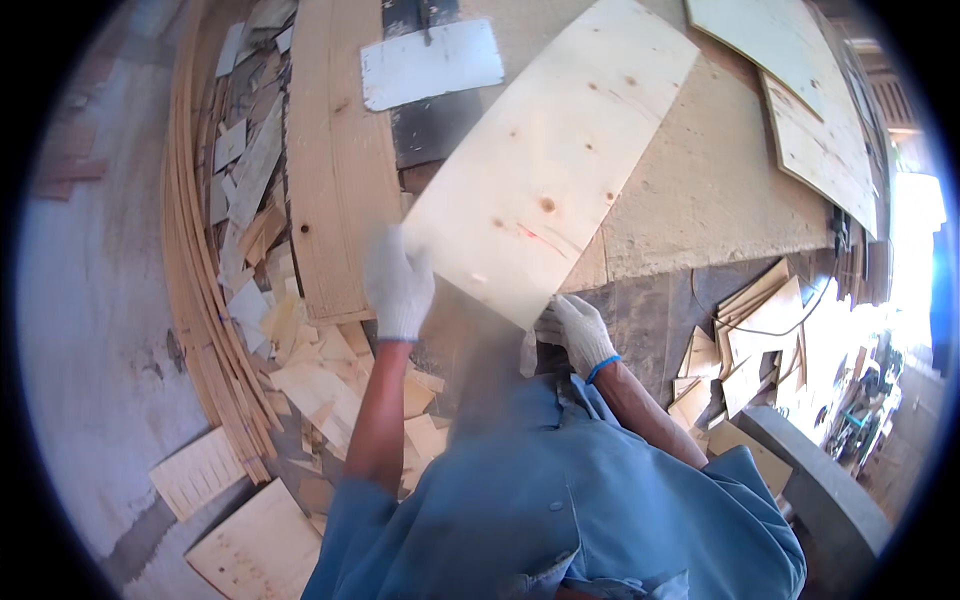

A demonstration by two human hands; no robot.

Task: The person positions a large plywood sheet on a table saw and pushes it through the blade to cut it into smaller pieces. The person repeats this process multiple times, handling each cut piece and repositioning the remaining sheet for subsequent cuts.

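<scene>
A long pale plywood board with brown knots and a small red mark lies slantwise over the worktable, its narrow end toward me. My left hand, in a white knitted glove, is at the board's left near corner. Motion blurs its fingers, so their grip is unclear. At the right near corner is my right hand, gloved in white with a blue cuff. Its fingers curl closed at the board's edge, with the tips partly hidden.
A wooden plank runs along the table's left side, near a white metal plate. More plywood sheets lie at the far right. Offcuts crowd the left, beside long thin strips. Stacked scraps and a cable sit right.
</scene>
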